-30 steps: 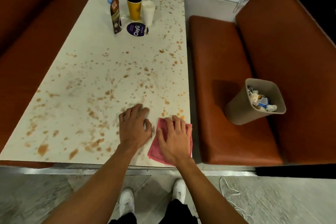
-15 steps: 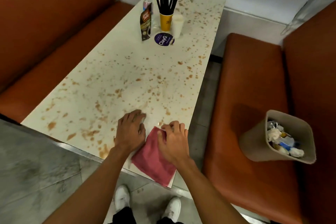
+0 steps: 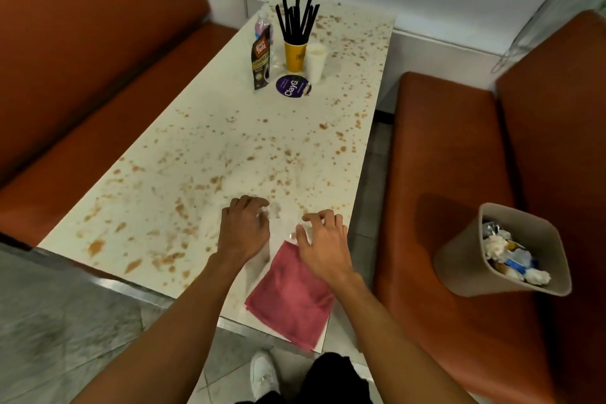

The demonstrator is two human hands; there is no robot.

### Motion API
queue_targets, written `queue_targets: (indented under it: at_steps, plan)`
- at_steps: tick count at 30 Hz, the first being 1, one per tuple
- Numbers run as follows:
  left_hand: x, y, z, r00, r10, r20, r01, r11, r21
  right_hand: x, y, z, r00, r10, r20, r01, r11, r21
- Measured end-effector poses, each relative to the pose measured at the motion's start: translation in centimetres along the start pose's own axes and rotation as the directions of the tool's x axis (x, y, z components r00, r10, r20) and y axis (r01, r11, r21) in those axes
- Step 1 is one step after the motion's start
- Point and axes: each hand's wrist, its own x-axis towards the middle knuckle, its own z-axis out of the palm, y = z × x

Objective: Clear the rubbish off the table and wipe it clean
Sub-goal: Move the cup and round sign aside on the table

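Cloth (image 3: pixel 292 302), pink and flat, lies at the near right corner of the stained table (image 3: pixel 196 141), one corner hanging over the near edge. The right hand (image 3: pixel 324 246) hovers over the cloth's far end with fingers curled. The left hand (image 3: pixel 244 233), also curled, sits just beside it. Whether either grips anything cannot be told. A rubbish-filled bin (image 3: pixel 465 259) stands on the right bench (image 3: pixel 442 157).
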Motion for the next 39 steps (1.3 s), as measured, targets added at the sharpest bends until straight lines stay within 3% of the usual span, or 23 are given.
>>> queue_targets:
  at_steps: [8,21,31,39]
  plan:
    - [2.8,0.5,-1.3,0.998,0.044,0.033,-0.041,0.995,-0.087,2.1,-1.5,-1.7,0.999,0.05,0.004,-0.051,0.998,0.035]
    - [10.0,2.4,0.6,0.999,-0.044,-0.002,0.044,0.987,-0.154,11.6,0.0,-2.1,0.999,-0.05,0.006,0.049,0.992,0.115]
    - [17.1,5.2,3.1,0.96,-0.281,-0.015,0.276,0.95,-0.145,23.3,2.8,-3.2,0.956,-0.208,0.208,0.163,0.963,0.213]
    - [21.0,8.5,1.4,0.893,-0.448,-0.034,0.427,0.871,-0.244,29.7,3.1,-6.2,0.887,-0.327,0.326,0.236,0.928,0.288]
